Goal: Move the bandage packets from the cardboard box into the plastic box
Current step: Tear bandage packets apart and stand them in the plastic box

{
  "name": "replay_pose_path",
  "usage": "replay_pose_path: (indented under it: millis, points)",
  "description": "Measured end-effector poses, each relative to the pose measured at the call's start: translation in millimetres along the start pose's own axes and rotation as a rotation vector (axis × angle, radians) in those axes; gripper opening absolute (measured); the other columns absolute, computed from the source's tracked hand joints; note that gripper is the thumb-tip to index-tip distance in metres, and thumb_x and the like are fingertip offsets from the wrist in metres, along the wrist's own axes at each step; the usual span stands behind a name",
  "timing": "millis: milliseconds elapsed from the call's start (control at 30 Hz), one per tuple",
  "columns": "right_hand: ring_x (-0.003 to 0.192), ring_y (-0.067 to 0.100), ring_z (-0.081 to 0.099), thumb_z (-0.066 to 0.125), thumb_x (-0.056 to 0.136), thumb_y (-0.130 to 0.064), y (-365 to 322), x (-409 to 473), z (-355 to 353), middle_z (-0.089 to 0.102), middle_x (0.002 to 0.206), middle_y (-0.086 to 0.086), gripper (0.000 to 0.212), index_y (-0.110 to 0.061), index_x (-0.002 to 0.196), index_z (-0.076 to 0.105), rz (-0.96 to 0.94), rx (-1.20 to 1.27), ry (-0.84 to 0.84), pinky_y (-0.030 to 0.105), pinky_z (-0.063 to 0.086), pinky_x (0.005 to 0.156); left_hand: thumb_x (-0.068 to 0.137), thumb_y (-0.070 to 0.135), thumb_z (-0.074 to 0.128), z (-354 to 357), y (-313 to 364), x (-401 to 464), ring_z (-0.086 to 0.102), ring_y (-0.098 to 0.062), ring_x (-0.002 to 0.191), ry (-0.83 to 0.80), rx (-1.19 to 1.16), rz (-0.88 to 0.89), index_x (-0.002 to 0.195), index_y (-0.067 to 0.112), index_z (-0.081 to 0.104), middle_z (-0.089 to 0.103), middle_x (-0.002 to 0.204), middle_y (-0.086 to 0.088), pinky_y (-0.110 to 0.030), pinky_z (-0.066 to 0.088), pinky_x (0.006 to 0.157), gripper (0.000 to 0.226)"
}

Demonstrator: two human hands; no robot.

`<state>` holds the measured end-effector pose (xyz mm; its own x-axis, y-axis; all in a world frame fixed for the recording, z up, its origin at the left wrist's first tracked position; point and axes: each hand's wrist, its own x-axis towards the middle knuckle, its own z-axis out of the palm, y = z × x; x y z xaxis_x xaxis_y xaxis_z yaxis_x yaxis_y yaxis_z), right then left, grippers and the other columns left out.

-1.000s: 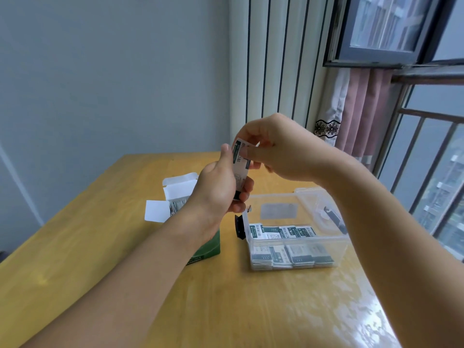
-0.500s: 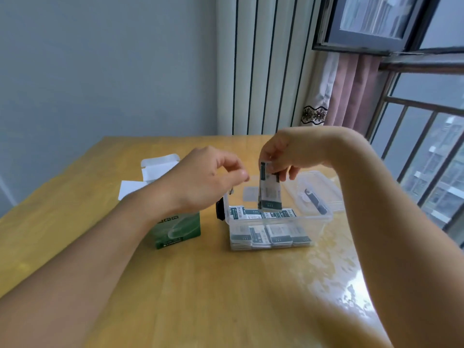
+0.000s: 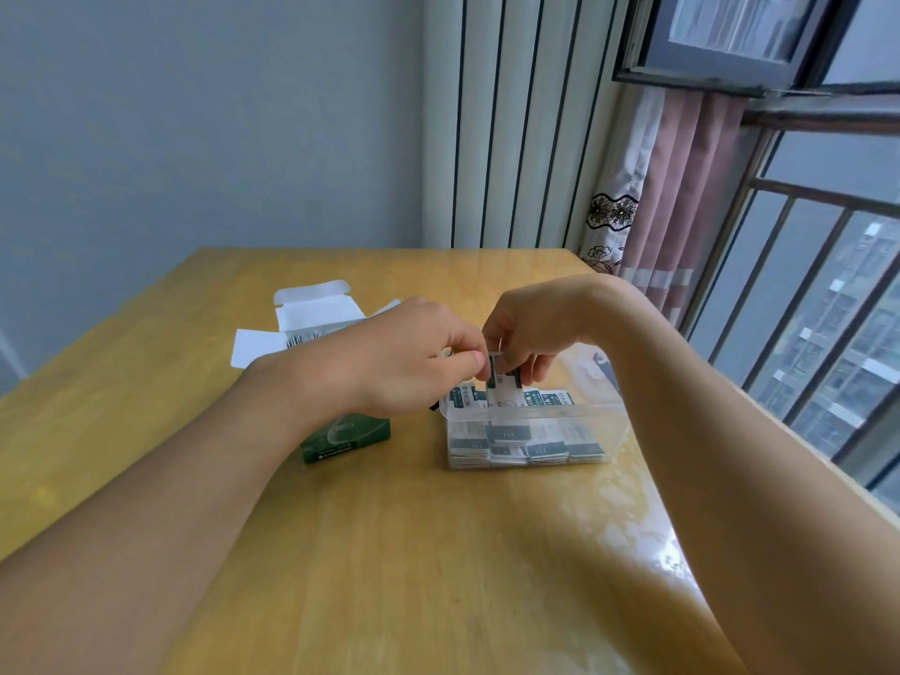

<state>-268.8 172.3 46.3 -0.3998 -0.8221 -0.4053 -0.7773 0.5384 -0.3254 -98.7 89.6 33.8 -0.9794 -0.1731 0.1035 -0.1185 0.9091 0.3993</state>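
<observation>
Over the table's right half: both hands meet above the clear plastic box (image 3: 531, 416).
Right hand (image 3: 531, 328): fingers curled, pinching the top of one white-and-green bandage packet (image 3: 504, 389), held upright with its lower end inside the box.
Left hand (image 3: 414, 353): thumb and forefinger closed at the same packet's top left edge; looks like a steadying pinch.
Plastic box: lid open, several rows of stacked packets already in, roughly half full by eye.
Green cardboard box (image 3: 341, 438): nearer the table's left edge, white flaps open, packet edges visible inside.
Progress: well underway, not finished; this packet not yet released, more left in the cardboard box.
</observation>
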Motion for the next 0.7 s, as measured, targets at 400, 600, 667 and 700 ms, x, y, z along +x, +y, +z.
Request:
replay_pose_path:
  millis: [400,600,667,700]
  points:
    - [0.081,0.018,0.069,0.062,0.095,-0.004,-6.1,7.4,10.8,0.070,0.088,0.007,0.016,-0.018,0.087,0.063,0.036,-0.035,-0.058,0.026,0.058,0.069,0.106,0.030,0.042,-1.6,-1.5,-0.7,0.053,0.019,0.063,-0.012,-0.006,-0.005,0.100,0.026,0.073,0.069,0.097,0.007,-0.015,0.035,0.056,0.032]
    - [0.083,0.023,0.070,0.064,0.093,0.000,-8.8,6.1,12.2,0.070,0.089,0.011,0.014,-0.012,0.086,0.064,0.049,-0.032,-0.028,0.031,0.061,0.079,0.106,0.029,0.042,-3.7,0.5,-3.0,0.054,0.017,0.061,-0.011,-0.029,0.000,0.100,0.023,0.072,0.067,0.090,0.009,-0.019,0.035,0.058,0.032]
    - [0.081,0.024,0.071,0.064,0.093,0.002,-10.1,4.9,12.0,0.071,0.091,0.014,0.014,-0.010,0.087,0.065,0.054,-0.040,-0.022,0.033,0.062,0.081,0.107,0.028,0.041,-4.4,0.5,-3.4,0.054,0.016,0.061,-0.016,-0.037,-0.001,0.103,0.020,0.073,0.068,0.091,0.007,-0.017,0.037,0.058,0.033]
    - [0.078,0.023,0.071,0.064,0.093,0.002,-10.5,4.6,11.9,0.071,0.090,0.014,0.013,-0.010,0.087,0.066,0.057,-0.048,-0.014,0.032,0.062,0.080,0.107,0.028,0.041,-4.7,0.6,-3.4,0.054,0.015,0.061,-0.017,-0.045,0.000,0.103,0.019,0.073,0.069,0.092,0.006,-0.014,0.038,0.056,0.033]
